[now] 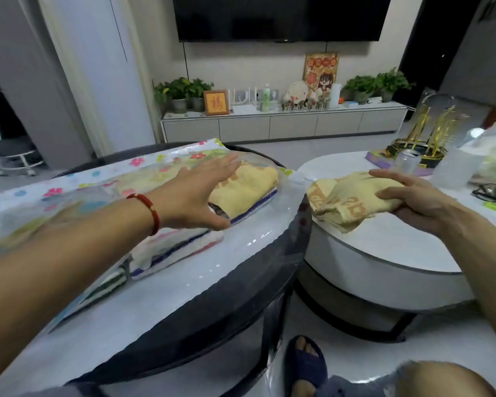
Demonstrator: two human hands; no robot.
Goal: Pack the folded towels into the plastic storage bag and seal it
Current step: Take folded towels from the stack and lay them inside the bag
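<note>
A clear plastic storage bag (55, 193) with a flower print lies across the left round table. Inside it sits a stack of folded towels (246, 187), a yellow one on top of white and purple striped ones. My left hand (195, 193) reaches over the bag, fingers spread flat, resting on the stack near the bag's mouth. On the right white table, my right hand (413, 196) grips a folded yellow towel (347, 202) with orange lettering, thumb on top and fingers underneath. A green striped towel (109, 285) shows under the bag's near edge.
The left table (184, 316) has a dark rim; a narrow gap separates it from the right table (384, 253). A can (407, 163), a gold ornament (430, 133) under a dome, a plastic cup and a cable stand behind my right hand. My slippered foot (305, 365) is below.
</note>
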